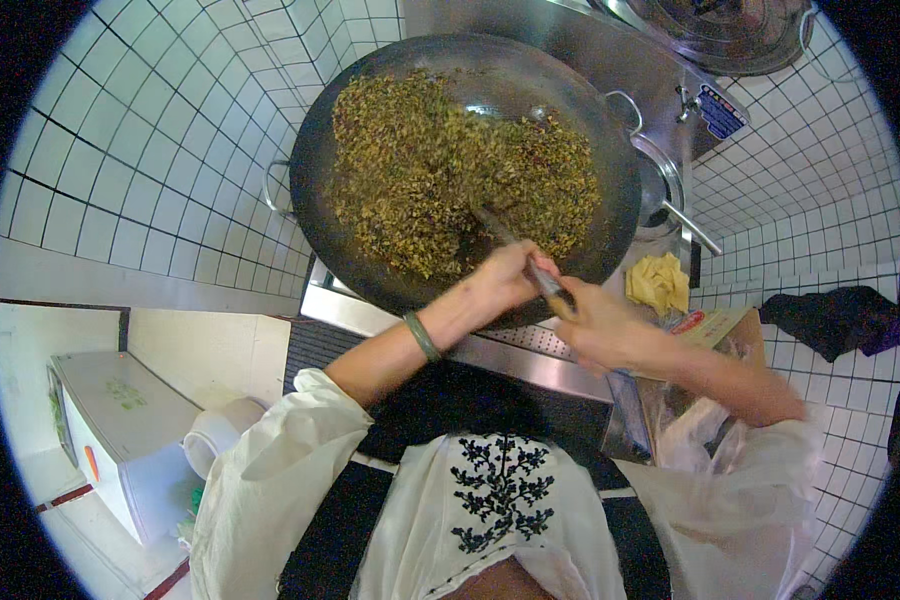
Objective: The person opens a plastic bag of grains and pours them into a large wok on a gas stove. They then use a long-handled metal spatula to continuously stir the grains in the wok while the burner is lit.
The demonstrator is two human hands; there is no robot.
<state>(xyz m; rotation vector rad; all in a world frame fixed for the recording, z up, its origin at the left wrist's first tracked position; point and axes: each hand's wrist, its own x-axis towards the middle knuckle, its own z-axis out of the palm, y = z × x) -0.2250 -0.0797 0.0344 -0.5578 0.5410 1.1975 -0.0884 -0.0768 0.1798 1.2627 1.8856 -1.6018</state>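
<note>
A very large dark wok (562,75) holds a wide heap of chopped, yellow-brown and dark food pieces (412,165). My left hand (514,274) grips the metal shaft of a long-handled cooking tool (544,279) above the wok's near edge. Behind it, nearer my body and to the right, my right hand (596,322) is closed around the tool's wooden handle end, slightly blurred. The tool's shaft slants up and to the left into the food, where its head is hidden. A green bangle (423,337) is on my left wrist.
A steel stove edge (570,373) runs before me. Right of the wok are a metal pot with a handle (690,225), a crumpled yellow cloth (656,283) and a cardboard box (746,337). Tiled walls (157,150) flank the wok; a large round lid (720,37) stands at upper right.
</note>
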